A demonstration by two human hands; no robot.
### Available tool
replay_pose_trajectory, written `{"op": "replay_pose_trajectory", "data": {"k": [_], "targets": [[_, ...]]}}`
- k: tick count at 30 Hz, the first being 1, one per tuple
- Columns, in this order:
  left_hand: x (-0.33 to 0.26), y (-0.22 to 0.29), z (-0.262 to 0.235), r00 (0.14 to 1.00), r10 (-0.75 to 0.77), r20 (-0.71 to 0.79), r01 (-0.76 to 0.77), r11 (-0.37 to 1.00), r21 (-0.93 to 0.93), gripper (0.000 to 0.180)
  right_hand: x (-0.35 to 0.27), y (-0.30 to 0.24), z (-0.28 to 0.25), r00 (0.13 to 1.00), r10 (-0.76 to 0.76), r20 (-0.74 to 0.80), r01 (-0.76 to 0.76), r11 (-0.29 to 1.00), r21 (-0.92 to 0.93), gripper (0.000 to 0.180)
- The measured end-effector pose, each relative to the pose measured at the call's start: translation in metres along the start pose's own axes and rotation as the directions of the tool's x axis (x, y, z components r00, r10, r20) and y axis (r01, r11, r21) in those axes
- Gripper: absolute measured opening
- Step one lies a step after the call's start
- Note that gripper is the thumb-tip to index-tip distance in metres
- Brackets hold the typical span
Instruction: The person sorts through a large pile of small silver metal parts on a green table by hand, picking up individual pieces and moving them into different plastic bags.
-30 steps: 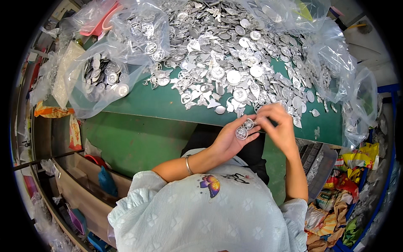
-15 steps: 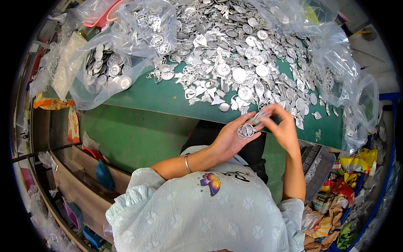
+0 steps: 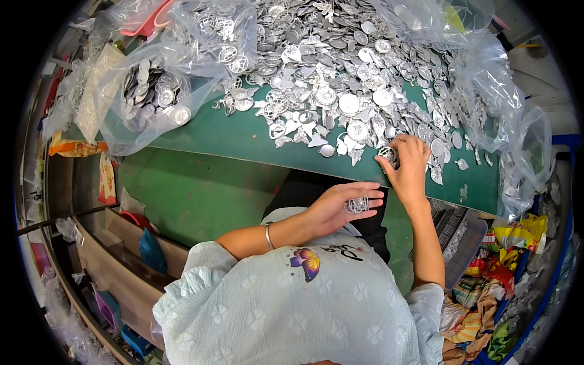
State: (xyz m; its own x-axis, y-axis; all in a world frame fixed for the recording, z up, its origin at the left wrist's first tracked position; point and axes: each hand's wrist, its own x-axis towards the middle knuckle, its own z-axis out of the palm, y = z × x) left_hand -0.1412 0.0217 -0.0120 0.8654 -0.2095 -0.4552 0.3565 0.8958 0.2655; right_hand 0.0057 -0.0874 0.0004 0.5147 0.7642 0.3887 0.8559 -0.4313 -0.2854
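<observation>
My left hand point(image 3: 331, 210) is palm up just off the table's front edge, its fingers stretched out. Round silver openwork pendants point(image 3: 356, 205) lie across its palm and fingers; how many are stacked there I cannot tell. Over the green table's edge, my right hand point(image 3: 409, 161) pinches another round openwork pendant point(image 3: 387, 155) between thumb and fingers, at the near side of the metal pile. That pile point(image 3: 340, 79) is made of many loose silver-grey charms and discs, some round, some leaf-shaped or pierced.
A clear bag of discs point(image 3: 149, 100) and another of openwork pieces point(image 3: 213, 30) stand left on the green table point(image 3: 213, 140). Plastic bags point(image 3: 493, 103) cover its right side. An open drawer point(image 3: 121, 261) is at lower left; colourful packets point(image 3: 493, 267) are at lower right.
My right hand has moved away from the left hand, up to the pile's near edge, and now pinches a pendant there. My left hand has lowered slightly and flattened, pendants still in it.
</observation>
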Motion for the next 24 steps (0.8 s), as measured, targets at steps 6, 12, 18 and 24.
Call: {"op": "replay_pose_trajectory", "data": {"k": [6, 12, 18, 24], "targets": [[0.002, 0.003, 0.006, 0.997, 0.071, 0.019, -0.069, 0.99, -0.121, 0.038, -0.008, -0.012, -0.001, 0.852, 0.523, 0.024, -0.353, 0.539, 0.765, 0.014], [0.007, 0.001, 0.003, 0.995, 0.088, 0.042, -0.083, 0.991, -0.101, 0.03, -0.004, -0.009, -0.022, 0.99, 0.135, -0.045, -0.106, 0.907, 0.409, 0.015], [0.008, -0.007, -0.008, 0.995, -0.026, 0.099, 0.032, 0.998, -0.057, 0.028, 0.007, 0.004, -0.013, 0.998, 0.023, 0.06, -0.009, 0.973, -0.231, 0.027], [0.005, -0.005, 0.005, 0.999, 0.029, 0.026, -0.029, 0.999, 0.022, 0.034, 0.008, 0.009, -0.007, 0.991, -0.102, 0.087, 0.13, 0.896, -0.424, 0.014]]}}
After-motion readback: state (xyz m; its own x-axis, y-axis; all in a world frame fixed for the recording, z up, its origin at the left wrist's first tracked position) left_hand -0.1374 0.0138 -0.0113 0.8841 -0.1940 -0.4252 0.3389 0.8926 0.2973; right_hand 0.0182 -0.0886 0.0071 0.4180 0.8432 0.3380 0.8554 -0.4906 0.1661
